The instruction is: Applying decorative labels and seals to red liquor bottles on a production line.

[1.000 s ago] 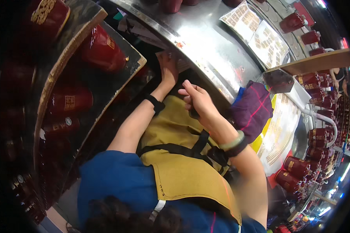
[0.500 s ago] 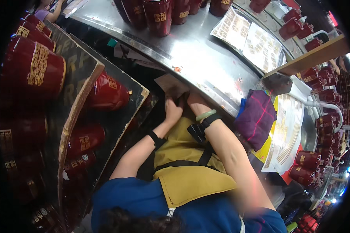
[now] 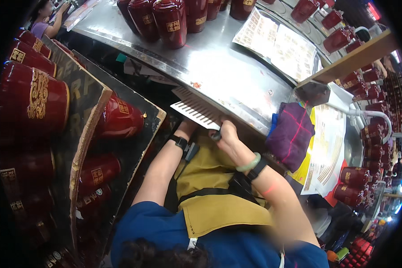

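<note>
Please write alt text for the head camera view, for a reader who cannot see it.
Seen from above, a person's right hand and left hand hold a pale sheet of labels at the edge of a steel counter. Dark red jars stand on the counter and lie on racks at left; a purple cloth sits at right.

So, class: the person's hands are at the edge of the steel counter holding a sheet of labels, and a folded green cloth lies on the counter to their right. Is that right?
Not quite. In the head view the folded cloth is purple with red lines, not green. The rest holds: the right hand and the left hand are at the edge of the steel counter with the sheet of labels.
</note>
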The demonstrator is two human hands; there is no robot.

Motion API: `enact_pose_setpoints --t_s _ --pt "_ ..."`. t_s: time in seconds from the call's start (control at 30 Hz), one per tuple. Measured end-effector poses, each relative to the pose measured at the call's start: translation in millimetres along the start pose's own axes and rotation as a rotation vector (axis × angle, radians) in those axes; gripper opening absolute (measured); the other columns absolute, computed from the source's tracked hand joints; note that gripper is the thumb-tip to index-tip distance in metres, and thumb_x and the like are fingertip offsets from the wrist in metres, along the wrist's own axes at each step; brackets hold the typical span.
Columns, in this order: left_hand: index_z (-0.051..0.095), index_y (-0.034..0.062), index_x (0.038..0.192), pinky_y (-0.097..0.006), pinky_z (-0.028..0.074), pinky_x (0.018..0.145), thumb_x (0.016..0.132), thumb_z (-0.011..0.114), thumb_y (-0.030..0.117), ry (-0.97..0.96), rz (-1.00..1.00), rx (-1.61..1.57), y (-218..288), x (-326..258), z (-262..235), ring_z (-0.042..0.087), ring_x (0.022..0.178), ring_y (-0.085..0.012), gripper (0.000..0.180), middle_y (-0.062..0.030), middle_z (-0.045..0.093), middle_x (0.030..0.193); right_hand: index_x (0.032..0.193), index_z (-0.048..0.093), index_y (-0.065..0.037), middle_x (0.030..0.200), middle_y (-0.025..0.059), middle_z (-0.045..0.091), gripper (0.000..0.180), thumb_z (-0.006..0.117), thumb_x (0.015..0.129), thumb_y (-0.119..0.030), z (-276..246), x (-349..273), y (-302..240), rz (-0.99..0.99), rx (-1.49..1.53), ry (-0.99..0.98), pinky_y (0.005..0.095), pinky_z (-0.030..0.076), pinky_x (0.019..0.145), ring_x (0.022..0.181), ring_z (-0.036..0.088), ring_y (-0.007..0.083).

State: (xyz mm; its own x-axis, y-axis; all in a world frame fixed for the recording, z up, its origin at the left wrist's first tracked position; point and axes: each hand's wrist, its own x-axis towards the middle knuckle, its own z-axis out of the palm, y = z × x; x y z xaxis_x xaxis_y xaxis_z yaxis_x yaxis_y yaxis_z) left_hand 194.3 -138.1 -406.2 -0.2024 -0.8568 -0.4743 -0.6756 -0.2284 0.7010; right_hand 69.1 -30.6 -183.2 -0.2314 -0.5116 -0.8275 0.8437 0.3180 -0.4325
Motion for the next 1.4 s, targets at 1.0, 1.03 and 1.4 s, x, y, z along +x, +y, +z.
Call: enact_pose_setpoints --t_s 1.0,1.03,1.4 --pt "0.064 -0.0026 0.135 -0.03 0.052 0.095 0.101 0.067 0.021 -0.688 0.372 -0.048 241.5 -243.9 -141.7 0.066 0.106 -0.0133 0.041 -0.0091 0.071 0.121 0.095 0.06 -0.004 0.078 0.0036 0.06 0.022 0.055 0.1 -0.024 -342.0 -142.9 -350.5 -1.19 0.163 0.982 0.0331 0.045 0.046 0.056 0.055 0.015" --pt "0.061 -0.0031 0.138 -0.03 0.051 0.098 0.102 0.065 0.017 -0.678 0.368 -0.078 250.6 -248.3 -147.4 0.065 0.112 -0.0136 0.041 -0.0077 0.069 0.126 0.093 0.06 -0.004 0.074 0.0039 0.059 0.027 0.055 0.101 -0.029 -351.0 -133.0 -362.6 -1.187 0.179 1.026 0.0344 0.043 0.044 0.052 0.053 0.0157" --pt "0.06 -0.0032 0.137 -0.032 0.049 0.107 0.099 0.067 0.005 0.152 0.978 -0.821 446.3 -221.6 -244.6 0.064 0.119 -0.0177 0.039 -0.0102 0.067 0.13 0.14 0.055 0.002 0.092 0.0057 0.063 0.053 0.068 0.1 -0.03 -313.7 -109.4 -361.7 -1.21 -0.356 0.65 0.0231 0.038 0.052 0.062 0.048 0.0073"
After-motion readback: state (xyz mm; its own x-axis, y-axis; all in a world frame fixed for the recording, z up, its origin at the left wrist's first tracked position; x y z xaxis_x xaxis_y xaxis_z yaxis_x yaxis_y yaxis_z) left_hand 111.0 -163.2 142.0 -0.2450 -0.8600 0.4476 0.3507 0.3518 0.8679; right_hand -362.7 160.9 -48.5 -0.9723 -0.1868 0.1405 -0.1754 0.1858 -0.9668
